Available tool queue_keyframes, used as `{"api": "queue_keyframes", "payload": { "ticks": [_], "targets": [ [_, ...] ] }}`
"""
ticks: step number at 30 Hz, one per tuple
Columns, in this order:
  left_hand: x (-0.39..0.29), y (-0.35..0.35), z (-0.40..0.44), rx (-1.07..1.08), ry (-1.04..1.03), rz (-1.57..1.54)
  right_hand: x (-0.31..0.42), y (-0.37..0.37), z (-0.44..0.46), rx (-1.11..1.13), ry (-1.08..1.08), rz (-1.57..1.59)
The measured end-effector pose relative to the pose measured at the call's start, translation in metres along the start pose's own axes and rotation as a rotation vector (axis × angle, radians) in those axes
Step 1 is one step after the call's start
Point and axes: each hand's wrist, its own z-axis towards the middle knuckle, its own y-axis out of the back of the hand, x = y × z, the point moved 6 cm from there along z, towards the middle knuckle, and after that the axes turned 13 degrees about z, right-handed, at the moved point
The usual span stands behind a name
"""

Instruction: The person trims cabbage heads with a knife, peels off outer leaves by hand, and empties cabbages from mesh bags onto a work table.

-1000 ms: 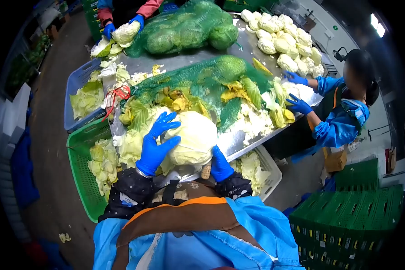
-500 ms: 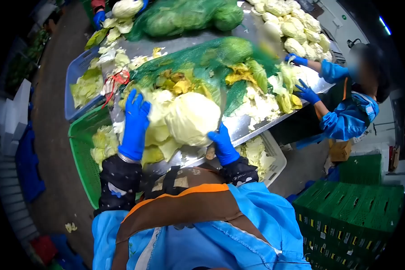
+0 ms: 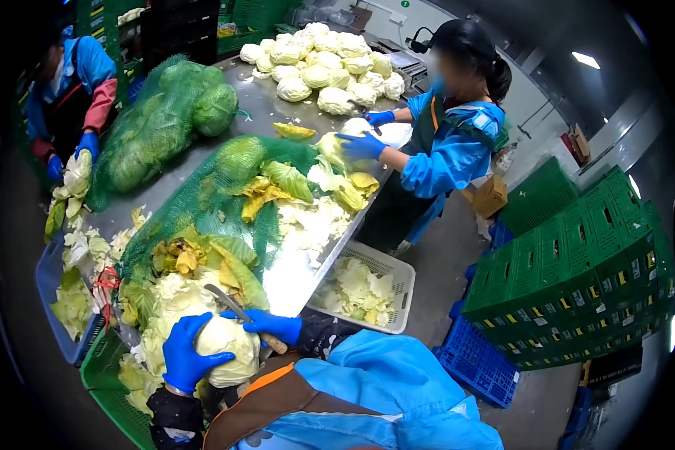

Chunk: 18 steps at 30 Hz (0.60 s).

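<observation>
A pale cabbage head (image 3: 229, 349) rests near the table's front edge, between my hands. My left hand (image 3: 190, 351), in a blue glove, lies against the cabbage's left side with the thumb and fingers spread. At its upper right, my gloved right hand (image 3: 271, 325) is closed around a knife (image 3: 236, 304), whose curved blade points up and left and whose brown handle shows below the hand. Loose leaves (image 3: 174, 304) lie under and beside the cabbage. Behind it is a green net bag (image 3: 229, 169) with yellowed leaves (image 3: 184, 255) on it.
Trimmed cabbages (image 3: 322, 64) are piled at the back. Another full net bag (image 3: 161, 124) lies left. Co-workers stand right (image 3: 446, 154) and far left (image 3: 75, 90). Leaf-filled baskets are blue (image 3: 52, 289), green (image 3: 101, 375) and white (image 3: 405, 289). Green crates (image 3: 570, 262) stand right.
The view has swung to the right. My left hand has come back onto the cabbage after being off it, and the knife blade now shows above the cabbage.
</observation>
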Motion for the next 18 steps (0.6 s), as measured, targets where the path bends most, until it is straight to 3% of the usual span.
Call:
{"api": "queue_keyframes", "payload": {
  "ticks": [3,4,6,7,9,13,16,18],
  "targets": [
    [0.025,-0.004,-0.011,0.003,0.098,-0.087,-0.010,0.001,0.001,-0.019,0.065,-0.169],
    [0.031,-0.004,-0.015,-0.040,0.079,-0.051,-0.005,-0.008,-0.006,-0.146,-0.103,-0.160],
    [0.040,-0.003,-0.025,-0.113,0.044,0.023,-0.015,-0.002,0.006,-0.121,-0.049,-0.136],
    [0.035,0.001,-0.027,-0.172,-0.058,0.137,-0.007,-0.013,0.003,-0.135,-0.098,-0.125],
    [0.032,0.003,-0.028,-0.157,-0.064,0.109,0.011,-0.030,-0.003,-0.165,-0.192,-0.113],
    [0.057,-0.003,-0.034,-0.181,-0.013,-0.015,-0.003,-0.016,0.011,-0.125,-0.086,-0.232],
    [0.054,-0.001,-0.035,-0.252,-0.128,0.124,-0.001,-0.018,0.015,-0.076,-0.054,-0.270],
    [0.017,0.017,-0.019,-0.279,0.002,-0.061,0.012,-0.024,0.015,-0.068,0.072,-0.481]
  ]
}}
